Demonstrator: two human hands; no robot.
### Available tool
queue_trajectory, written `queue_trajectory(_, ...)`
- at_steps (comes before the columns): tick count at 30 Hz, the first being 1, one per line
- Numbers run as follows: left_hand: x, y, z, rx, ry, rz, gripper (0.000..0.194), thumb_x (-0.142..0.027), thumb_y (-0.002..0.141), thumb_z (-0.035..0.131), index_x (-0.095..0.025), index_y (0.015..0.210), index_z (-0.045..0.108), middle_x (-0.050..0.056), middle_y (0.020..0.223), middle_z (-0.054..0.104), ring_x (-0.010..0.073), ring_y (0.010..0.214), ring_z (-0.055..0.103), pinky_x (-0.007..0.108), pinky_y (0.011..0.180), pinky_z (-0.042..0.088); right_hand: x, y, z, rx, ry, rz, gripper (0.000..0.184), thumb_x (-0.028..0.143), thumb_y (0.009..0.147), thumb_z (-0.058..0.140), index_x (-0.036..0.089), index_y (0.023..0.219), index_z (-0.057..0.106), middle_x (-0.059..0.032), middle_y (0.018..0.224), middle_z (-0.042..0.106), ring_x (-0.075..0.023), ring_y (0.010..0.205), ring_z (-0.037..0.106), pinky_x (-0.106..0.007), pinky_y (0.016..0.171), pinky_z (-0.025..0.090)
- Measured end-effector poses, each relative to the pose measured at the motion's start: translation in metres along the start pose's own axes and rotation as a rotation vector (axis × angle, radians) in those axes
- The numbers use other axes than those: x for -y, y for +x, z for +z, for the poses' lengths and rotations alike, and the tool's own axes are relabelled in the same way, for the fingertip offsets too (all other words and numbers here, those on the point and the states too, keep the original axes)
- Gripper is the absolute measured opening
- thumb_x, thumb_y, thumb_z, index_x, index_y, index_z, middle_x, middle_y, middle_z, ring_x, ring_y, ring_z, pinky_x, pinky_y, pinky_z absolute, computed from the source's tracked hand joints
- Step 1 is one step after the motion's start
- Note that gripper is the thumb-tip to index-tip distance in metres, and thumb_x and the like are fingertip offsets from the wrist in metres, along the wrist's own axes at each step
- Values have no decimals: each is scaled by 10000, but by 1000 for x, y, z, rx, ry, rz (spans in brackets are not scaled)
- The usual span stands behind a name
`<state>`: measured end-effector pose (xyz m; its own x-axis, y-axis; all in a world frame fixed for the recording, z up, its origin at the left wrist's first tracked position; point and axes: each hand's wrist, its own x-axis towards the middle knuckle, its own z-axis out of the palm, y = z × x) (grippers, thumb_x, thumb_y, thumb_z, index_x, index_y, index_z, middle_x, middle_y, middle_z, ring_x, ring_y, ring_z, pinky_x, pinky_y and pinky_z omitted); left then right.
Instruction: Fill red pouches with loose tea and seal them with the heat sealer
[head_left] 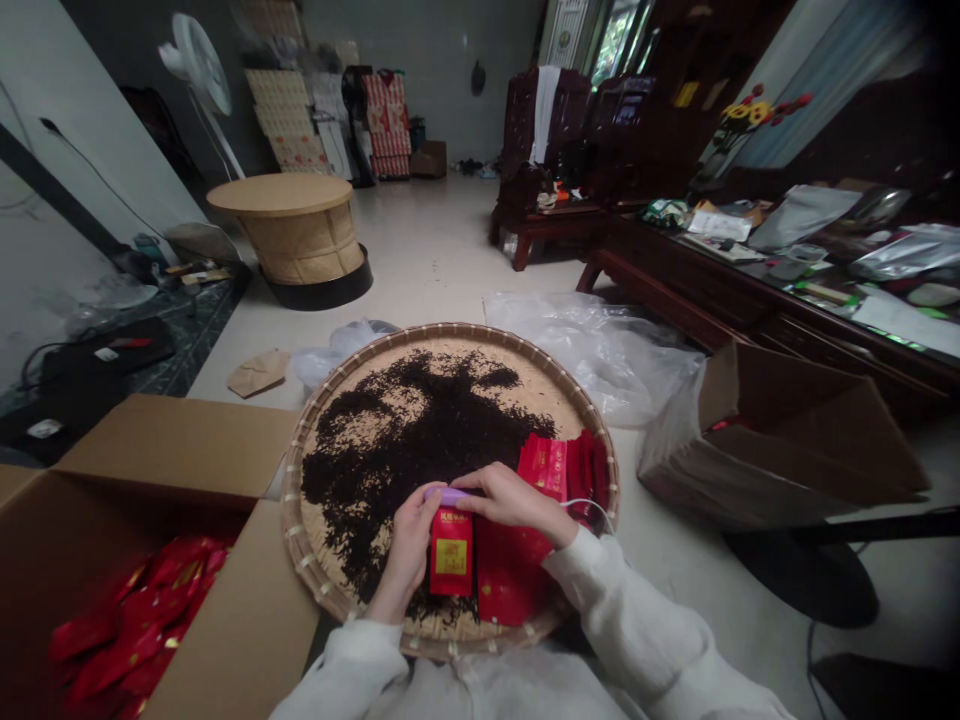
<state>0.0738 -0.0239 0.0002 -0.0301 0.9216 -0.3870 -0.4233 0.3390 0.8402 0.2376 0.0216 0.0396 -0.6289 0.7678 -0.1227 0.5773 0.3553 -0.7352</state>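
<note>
A round woven bamboo tray (315, 420) holds a spread of dark loose tea leaves (420, 430). My left hand (409, 550) grips a small red packet (451, 555) with a yellow label, upright over the tray's near edge. My right hand (510, 500) pinches a small purple tool (446, 495) across the packet's top. A white cord (592, 505) runs from near that hand. More red packets (562, 465) lie stacked on the tray's right side, and one lies flat beside the held packet.
An open cardboard box (187, 450) at left holds several red packets (127, 640). Another cardboard box (780, 440) wrapped in plastic sits at right. Clear plastic bags (600, 345) lie behind the tray. A dark wooden table (750, 300) with clutter stands at right, a round bamboo stand (296, 225) at back left.
</note>
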Motion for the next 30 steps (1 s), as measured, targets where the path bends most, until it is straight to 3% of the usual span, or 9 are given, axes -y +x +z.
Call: queue_trajectory(30,2,0,-1,-7,7,12,486,-519,565,807,-136,839,687,24,704,689,131,563,594,215,533,455,-5,1,4,9,-8,-3,363,468,905,508,205,1047,713,-15,806,723,-175,733,602,-214,615,362)
